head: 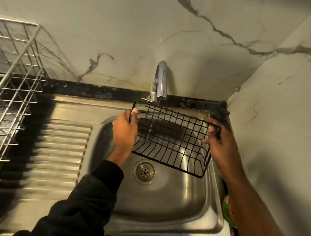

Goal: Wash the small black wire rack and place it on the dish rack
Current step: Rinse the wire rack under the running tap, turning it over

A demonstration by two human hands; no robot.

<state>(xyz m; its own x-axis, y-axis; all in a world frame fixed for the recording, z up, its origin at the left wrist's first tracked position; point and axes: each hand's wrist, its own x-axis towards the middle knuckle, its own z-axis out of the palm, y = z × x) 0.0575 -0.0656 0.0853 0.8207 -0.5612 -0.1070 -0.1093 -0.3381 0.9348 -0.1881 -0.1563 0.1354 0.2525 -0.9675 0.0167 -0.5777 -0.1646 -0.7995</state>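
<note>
Fingers of the left hand [125, 127] are curled round the left end wire of the small black wire rack [171, 139], thumb on top, while the right hand [219, 141] pinches the right end wire, its fingertips hooked over the rim. Between them the rack hangs in the middle of the frame, above the sink [175, 203] and clear of its bottom, long axis running left to right and tilted so the near edge sits lower. A thin stream from the tap [160, 81] falls through the grid near its left half (the water is faint, but a streak shows below the spout).

By my reading the rinse is in progress, and the placing is not yet done. What the next move turns on is direction: the dish rack [6, 86] stands at the left edge of the frame, well apart from the basin, with the ribbed drainboard [60, 155] between. So the rack must travel leftward along its own long axis, and the left hand, in a dark sleeve, is the nearer one to lead it there.

Steel of the basin and drainboard looks wet and slick. Marbled wall panels close the corner behind and at right, and a red-and-green object [228, 210] peeks out at the sink's right rim, partly hidden by the right forearm.
</note>
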